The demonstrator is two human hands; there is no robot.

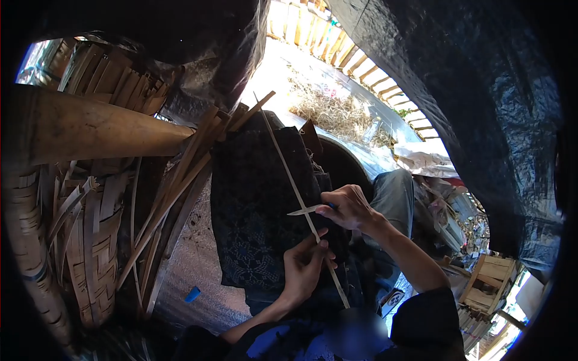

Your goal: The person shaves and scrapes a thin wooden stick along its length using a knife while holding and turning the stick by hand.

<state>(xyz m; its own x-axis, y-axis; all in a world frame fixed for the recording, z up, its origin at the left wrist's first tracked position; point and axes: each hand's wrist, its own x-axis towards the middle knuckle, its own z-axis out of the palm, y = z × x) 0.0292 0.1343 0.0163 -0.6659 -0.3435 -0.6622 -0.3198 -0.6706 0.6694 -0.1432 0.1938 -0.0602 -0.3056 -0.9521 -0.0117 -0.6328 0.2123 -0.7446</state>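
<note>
A long, thin bamboo strip (282,157) runs slantwise over my lap. My left hand (303,265) pinches it between thumb and fingers near its lower part. Just above, my right hand (349,209) is closed round the handle of a knife (303,210); a bit of blue shows at the grip. The blade points left and lies across the strip, close to or touching it. Under both hands a dark patterned cloth (253,240) covers my legs. Most of the knife handle is hidden in my fist.
On the left, a thick bamboo pole (108,126) juts in above woven bamboo baskets (102,253) and loose split strips (174,192). Dark plastic sheeting (457,90) hangs at the right. A wooden crate (489,283) stands at lower right. Dry shavings (337,111) lie outside in sunlight.
</note>
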